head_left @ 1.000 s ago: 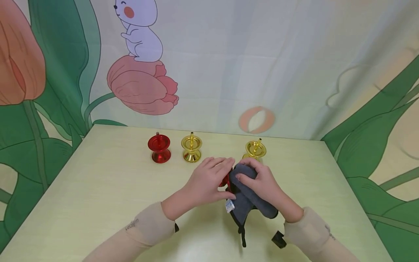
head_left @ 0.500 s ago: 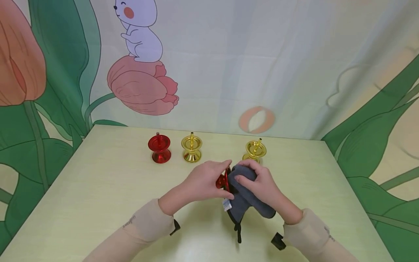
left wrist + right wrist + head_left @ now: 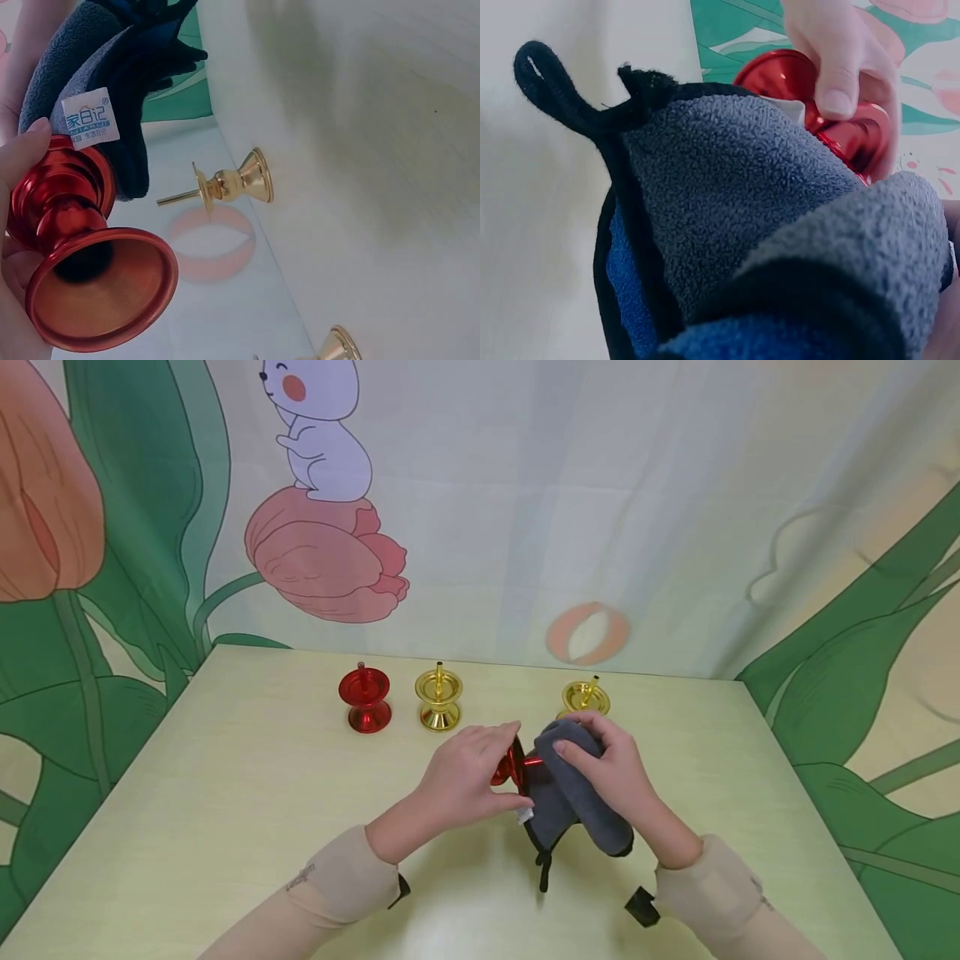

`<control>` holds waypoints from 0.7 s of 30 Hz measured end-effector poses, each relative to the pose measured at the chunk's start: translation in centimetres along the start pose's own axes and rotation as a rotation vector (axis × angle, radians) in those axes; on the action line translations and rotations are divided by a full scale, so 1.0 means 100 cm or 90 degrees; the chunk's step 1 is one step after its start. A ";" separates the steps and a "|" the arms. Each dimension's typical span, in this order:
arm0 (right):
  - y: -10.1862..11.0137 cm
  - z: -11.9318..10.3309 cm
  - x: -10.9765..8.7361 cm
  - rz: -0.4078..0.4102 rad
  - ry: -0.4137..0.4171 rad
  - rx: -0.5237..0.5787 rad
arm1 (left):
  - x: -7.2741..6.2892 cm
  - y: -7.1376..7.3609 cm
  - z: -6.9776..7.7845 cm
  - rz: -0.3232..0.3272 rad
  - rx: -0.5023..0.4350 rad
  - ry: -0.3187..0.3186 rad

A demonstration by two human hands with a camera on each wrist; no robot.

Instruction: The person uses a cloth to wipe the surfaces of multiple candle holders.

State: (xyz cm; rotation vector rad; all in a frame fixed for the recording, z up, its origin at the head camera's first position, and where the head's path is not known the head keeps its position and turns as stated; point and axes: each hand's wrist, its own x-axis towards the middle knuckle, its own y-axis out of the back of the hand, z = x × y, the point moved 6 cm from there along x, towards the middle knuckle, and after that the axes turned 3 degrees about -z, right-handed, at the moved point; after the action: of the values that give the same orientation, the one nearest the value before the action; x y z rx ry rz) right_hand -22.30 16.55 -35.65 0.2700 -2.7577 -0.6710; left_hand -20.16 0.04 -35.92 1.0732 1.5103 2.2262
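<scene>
My left hand [image 3: 465, 777] grips a shiny red candle holder [image 3: 101, 277], tipped on its side with its hollow base facing the left wrist camera. In the head view its pin points right, toward the cloth. My right hand [image 3: 611, 768] holds a folded grey towel [image 3: 581, 793] between thumb and fingers. Blue shows on the towel's other side, and it has black edging, a hanging loop [image 3: 544, 79] and a white label [image 3: 91, 118]. The towel sits at the pin's end and hides it. Both hands are above the table.
Along the back of the pale table [image 3: 247, 793] stand another red candle holder [image 3: 366, 700] and a gold candle holder [image 3: 439, 697]. A second gold one [image 3: 587, 697] stands just behind my right hand. A printed curtain [image 3: 480, 510] hangs behind the table.
The right hand and the towel have shifted slightly up and right, away from the red candle holder's dish, so its pin now shows. The left hand's fingers have changed position around the holder.
</scene>
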 end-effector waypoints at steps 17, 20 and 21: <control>0.009 0.022 -0.002 0.008 -0.079 0.067 | -0.007 0.002 -0.004 0.124 -0.071 0.040; 0.003 0.022 -0.003 -0.010 -0.069 0.065 | -0.007 0.002 -0.001 0.140 -0.065 0.027; 0.001 0.022 -0.003 -0.018 -0.068 0.065 | -0.008 0.002 0.000 0.147 -0.063 0.021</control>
State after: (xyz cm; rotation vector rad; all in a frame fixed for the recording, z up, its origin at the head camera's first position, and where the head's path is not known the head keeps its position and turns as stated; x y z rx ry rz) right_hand -22.73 17.59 -37.54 0.3033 -2.9006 -0.5670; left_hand -19.56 -0.46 -36.06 1.2409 1.3323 2.4533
